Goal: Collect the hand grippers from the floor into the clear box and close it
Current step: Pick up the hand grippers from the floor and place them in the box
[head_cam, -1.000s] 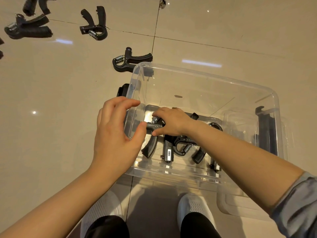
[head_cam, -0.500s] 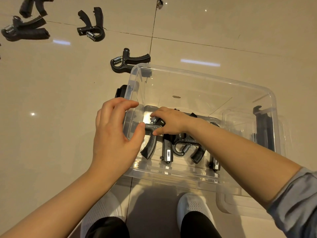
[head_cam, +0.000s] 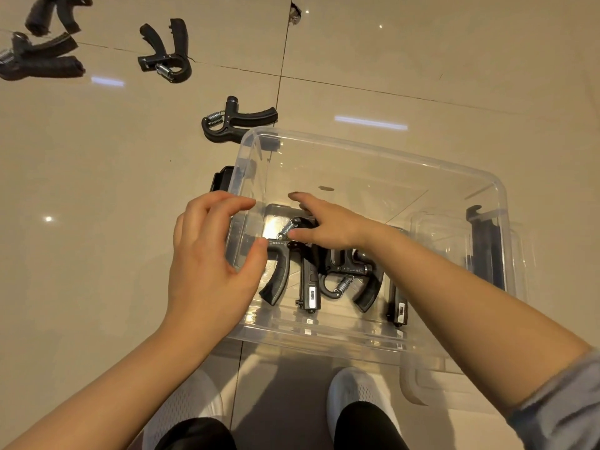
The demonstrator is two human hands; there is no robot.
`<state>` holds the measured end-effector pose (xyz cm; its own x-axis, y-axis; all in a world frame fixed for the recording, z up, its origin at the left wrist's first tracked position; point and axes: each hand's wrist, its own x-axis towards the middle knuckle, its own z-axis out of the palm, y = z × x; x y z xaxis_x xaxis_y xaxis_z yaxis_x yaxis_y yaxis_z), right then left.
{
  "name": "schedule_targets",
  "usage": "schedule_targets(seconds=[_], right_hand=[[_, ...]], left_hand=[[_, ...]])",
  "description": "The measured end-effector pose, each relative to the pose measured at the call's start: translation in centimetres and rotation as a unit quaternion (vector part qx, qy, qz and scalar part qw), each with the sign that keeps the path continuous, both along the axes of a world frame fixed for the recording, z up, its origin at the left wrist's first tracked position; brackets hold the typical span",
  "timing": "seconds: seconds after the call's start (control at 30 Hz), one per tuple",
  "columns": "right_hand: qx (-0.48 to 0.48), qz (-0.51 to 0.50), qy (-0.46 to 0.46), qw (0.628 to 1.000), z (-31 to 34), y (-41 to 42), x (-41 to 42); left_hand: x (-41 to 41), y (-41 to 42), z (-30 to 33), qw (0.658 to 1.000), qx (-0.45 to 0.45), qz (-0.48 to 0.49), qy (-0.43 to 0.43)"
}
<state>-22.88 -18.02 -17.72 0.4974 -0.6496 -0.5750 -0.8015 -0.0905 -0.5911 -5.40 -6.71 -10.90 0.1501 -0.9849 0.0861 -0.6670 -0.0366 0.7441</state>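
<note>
Hand gripper in clear box, under released right hand; left hand relaxed at wall

Right hand opened since 0.5 s ago: fingers lifted off the leftmost hand gripper in the clear box, index now extended toward far wall, thumb just beside the spring. Gripper itself lying released on box floor, position unchanged within view. Left hand fingers slightly spread at the box's left rim.
</note>
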Motion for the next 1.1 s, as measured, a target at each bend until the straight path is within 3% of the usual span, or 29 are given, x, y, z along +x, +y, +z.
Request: schedule_targets(seconds=[0.13,0.23,0.4,0.67,0.8,0.97,1.1], right_hand=[[-0.075,0.062,0.157,0.983,2.2,2.5,-5.0],[-0.084,0.108,0.329,0.934,2.4,4.6,-8.3],[-0.056,0.163,0.416,0.893,-0.1,5.6,-8.6],[-0.132,0.187,0.425,0.876,-1.1,5.9,-8.2],[-0.077,0.141,0.393,0.905,0.3,6.0,-8.0],[-0.063,0.134,0.258,0.955,8.6,6.5,-5.5],[-0.112,0.133,0.184,0.967,18.3,8.1,-2.3]], left_hand=[[0.0,0.1,-0.1,1.0,-0.012,-0.019,-0.008],[0.0,0.1,-0.3,0.999,-0.015,-0.032,-0.028],[0.2,0.0,-0.4,0.999,-0.017,-0.032,-0.02],[0.2,0.0,-0.4,0.999,-0.026,-0.027,-0.012],[0.2,-0.5,-0.6,0.999,-0.01,-0.005,0.051],[1.0,0.1,1.2,0.997,0.031,-0.062,0.022],[3.8,2.5,8.3,0.998,-0.012,-0.061,-0.018]])
